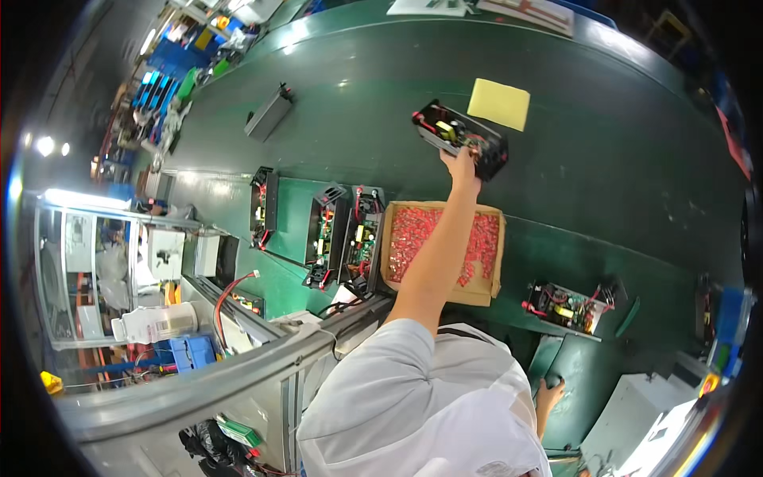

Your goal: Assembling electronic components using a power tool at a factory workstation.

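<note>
A yellow rectangular sheet (pixel 499 103) is lying on the green bench (pixel 620 175), beyond an open cardboard box (pixel 482 292) of small red parts. The left hand (pixel 462 165) is stretching forward, its grip grasping the near edge of 1 open black circuit-board unit (pixel 459 137), whose long axis is running from upper left to lower right. The right hand (pixel 549 393) is resting low at the bench edge, and I cannot tell whether its grip is clenched.

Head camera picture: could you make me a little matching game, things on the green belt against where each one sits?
Things:
1. Yellow sheet
2. Cardboard box of red parts
3. Closed grey case
4. Open circuit unit with red wires

Places:
A. Far left on the belt, alone
B. Gripped by the outstretched hand
C. Under the person's forearm
D. Just beyond the held unit

Pairs: 1-D, 2-C, 3-A, 4-B
</note>
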Demonstrator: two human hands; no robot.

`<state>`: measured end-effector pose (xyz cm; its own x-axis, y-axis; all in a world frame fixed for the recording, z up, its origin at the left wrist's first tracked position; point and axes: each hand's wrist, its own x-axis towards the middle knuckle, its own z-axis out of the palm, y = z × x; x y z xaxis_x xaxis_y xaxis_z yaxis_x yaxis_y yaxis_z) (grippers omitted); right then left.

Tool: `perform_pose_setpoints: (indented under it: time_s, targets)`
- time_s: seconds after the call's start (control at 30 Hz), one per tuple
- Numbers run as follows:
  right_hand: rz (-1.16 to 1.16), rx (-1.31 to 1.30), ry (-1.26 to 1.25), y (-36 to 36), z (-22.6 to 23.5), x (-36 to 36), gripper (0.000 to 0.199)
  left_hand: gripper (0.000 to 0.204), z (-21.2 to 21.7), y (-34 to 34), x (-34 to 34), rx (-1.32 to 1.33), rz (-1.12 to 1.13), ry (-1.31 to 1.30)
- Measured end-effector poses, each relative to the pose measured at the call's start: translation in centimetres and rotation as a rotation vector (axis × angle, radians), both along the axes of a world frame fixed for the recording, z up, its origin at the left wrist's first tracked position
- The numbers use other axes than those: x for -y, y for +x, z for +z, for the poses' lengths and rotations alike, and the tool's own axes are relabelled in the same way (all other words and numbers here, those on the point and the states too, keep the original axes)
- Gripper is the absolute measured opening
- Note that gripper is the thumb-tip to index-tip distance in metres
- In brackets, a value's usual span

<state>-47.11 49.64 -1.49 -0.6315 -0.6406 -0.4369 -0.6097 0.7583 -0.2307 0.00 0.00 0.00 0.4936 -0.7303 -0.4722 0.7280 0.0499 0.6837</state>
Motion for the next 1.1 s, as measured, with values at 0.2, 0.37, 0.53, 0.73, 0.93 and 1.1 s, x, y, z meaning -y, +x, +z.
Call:
perform_pose_setpoints:
  time_s: [0.2,0.37,0.53,0.73,0.93,1.1]
  targets:
    - [0.024,-0.005,0.19,5.0,-3.4,4.1,0.091,0.085,0.0,14.0,5.5,-0.025,0.505,-0.018]
    - [0.218,-0.081,0.425,10.0,-2.2,9.2,0.076,0.097,-1.2,16.3,5.6,0.202,0.461,0.195]
    - [0.34,0.015,0.572,8.9,-1.5,11.1,0.07,0.099,-1.3,13.3,4.4,0.314,0.258,0.404]
    - [0.425,0.115,0.762,3.9,1.4,11.2,0.063,0.097,-0.7,14.6,6.1,0.016,0.33,0.226]
    - [0.596,0.339,0.908,4.5,0.3,12.4,0.056,0.088,-4.1,19.8,5.7,0.308,0.172,0.424]
    - [0.456,0.592,0.868,4.6,5.1,18.2,0.041,0.054,-2.6,18.5,5.0,0.688,-0.167,0.469]
